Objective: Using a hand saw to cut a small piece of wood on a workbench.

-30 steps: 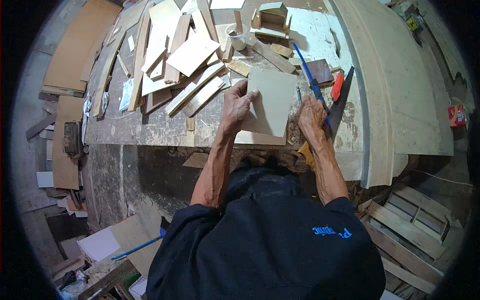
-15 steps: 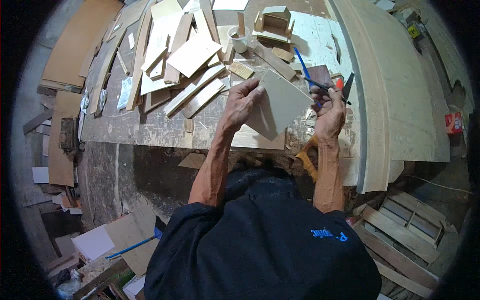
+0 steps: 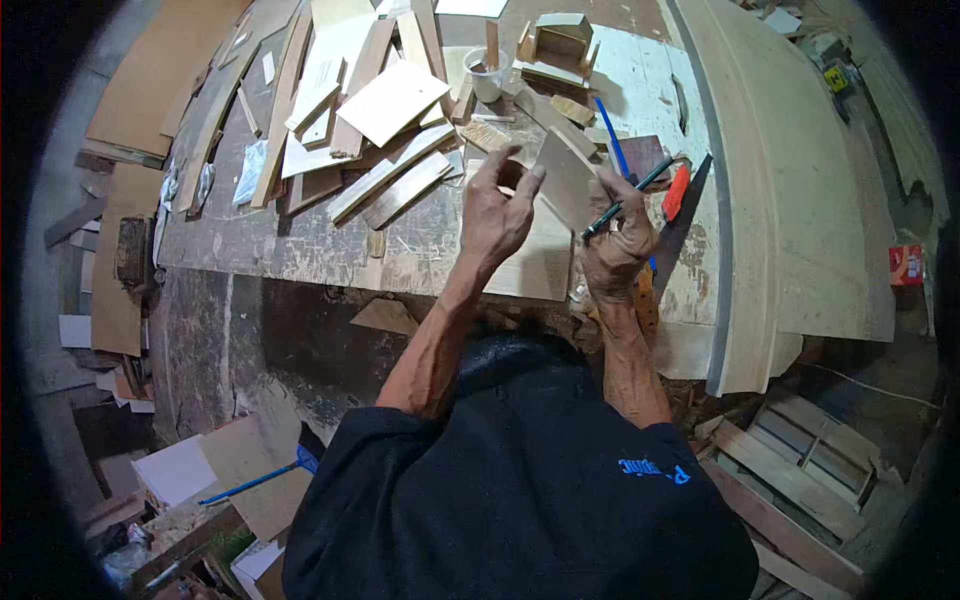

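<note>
Thin, straight-edged panel (image 3: 566, 186) tilts; right hand (image 3: 620, 245) grips a slim, dark stick (image 3: 604, 219).

Woodworking shop strewn with timber

A woodworking shop is indicated by the scuffed workbench (image 3: 330, 245), on which boards and strips of wood (image 3: 390, 173) are heaped. A small box-like wooden piece (image 3: 558, 48) is set near a pale tub (image 3: 487, 88) in which a stick (image 3: 492, 45) is stood. Large brown sheets (image 3: 165, 75) are placed at the left, and a wooden frame (image 3: 812, 445) is laid beside planks (image 3: 785, 475) at the lower right.
</note>
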`<state>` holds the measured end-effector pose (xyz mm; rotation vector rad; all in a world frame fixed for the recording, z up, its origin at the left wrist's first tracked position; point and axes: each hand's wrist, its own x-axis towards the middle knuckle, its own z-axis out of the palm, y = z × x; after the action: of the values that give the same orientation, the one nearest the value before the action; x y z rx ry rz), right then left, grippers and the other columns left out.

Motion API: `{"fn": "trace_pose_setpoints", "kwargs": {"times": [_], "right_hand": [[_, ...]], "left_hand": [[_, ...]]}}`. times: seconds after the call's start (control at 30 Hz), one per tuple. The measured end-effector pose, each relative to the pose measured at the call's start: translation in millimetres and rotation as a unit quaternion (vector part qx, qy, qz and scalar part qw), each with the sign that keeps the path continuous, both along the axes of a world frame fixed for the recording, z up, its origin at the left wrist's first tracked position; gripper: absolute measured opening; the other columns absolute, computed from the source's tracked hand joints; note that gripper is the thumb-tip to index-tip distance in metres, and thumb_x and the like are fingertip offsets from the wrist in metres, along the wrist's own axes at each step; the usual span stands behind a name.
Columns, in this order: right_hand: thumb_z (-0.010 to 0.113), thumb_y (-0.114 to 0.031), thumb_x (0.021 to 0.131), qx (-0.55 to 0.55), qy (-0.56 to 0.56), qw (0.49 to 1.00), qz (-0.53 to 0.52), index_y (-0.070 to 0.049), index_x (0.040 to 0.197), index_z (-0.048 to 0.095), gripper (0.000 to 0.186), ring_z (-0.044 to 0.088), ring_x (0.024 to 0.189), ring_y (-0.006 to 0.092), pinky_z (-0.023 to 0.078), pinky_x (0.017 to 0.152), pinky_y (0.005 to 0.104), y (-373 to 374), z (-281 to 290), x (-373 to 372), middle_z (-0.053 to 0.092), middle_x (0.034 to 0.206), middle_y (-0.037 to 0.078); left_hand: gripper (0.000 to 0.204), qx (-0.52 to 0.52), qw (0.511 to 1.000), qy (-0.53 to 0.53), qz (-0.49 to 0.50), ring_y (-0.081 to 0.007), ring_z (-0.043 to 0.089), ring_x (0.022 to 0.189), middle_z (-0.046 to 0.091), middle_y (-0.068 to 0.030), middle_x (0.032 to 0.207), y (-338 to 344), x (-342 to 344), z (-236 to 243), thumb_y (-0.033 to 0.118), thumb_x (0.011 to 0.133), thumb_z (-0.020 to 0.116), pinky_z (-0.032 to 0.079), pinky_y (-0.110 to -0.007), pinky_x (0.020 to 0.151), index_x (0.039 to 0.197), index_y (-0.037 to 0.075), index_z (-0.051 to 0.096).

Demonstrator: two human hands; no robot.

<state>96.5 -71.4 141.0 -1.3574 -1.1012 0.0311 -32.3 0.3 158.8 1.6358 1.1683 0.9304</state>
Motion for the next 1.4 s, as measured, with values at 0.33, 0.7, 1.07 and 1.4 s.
{"fn": "trace_pose_setpoints", "kwargs": {"times": [0.33,0.7,1.07,1.4], "right_hand": [[0.072,-0.014,0.087,-0.021,0.019,0.987,0.161,-0.002,0.115,0.061,0.032,0.067,0.1,0.0244,0.055,0.081,0.0356,-12.3,-16.8,-27.1,0.068,0.111,0.014],[0.03,-0.038,0.106,-0.091,0.295,0.925,0.221,0.003,0.118,0.06,0.052,0.061,0.098,0.0195,0.05,0.087,0.0348,-14.2,-27.6,-28.8,0.065,0.106,0.012],[0.052,-0.018,0.095,-0.134,0.263,0.938,0.183,0.004,0.106,0.064,0.027,0.062,0.076,0.0132,0.048,0.069,0.0264,-8.2,-18.9,-33.1,0.068,0.084,0.009],[0.054,-0.016,0.094,-0.143,0.235,0.943,0.189,0.003,0.105,0.064,0.024,0.063,0.078,0.0129,0.051,0.071,0.0261,-6.6,-13.6,-33.8,0.069,0.086,0.009]], "left_hand": [[0.038,-0.202,0.944,-0.244,-0.088,-0.0148,0.062,0.084,0.061,-0.0106,0.112,-21.8,-10.1,-12.1,0.026,0.099,0.055,0.057,-0.027,0.06,0.124,-0.002,0.055],[0.025,-0.184,0.968,-0.165,-0.034,-0.0102,0.056,0.073,0.065,-0.0056,0.086,-18.3,-28.2,-53.5,0.014,0.097,0.051,0.048,-0.026,0.064,0.109,-0.004,0.063],[0.024,-0.239,0.941,-0.23,-0.066,-0.0098,0.059,0.079,0.067,-0.0056,0.091,-12.5,-28.3,-45.7,0.011,0.096,0.052,0.05,-0.025,0.071,0.11,-0.004,0.064],[0.021,-0.229,0.94,-0.235,-0.098,-0.0069,0.054,0.075,0.065,-0.0019,0.087,-6.3,-32.6,-52.4,0.011,0.095,0.053,0.046,-0.024,0.066,0.106,-0.003,0.065]]}}
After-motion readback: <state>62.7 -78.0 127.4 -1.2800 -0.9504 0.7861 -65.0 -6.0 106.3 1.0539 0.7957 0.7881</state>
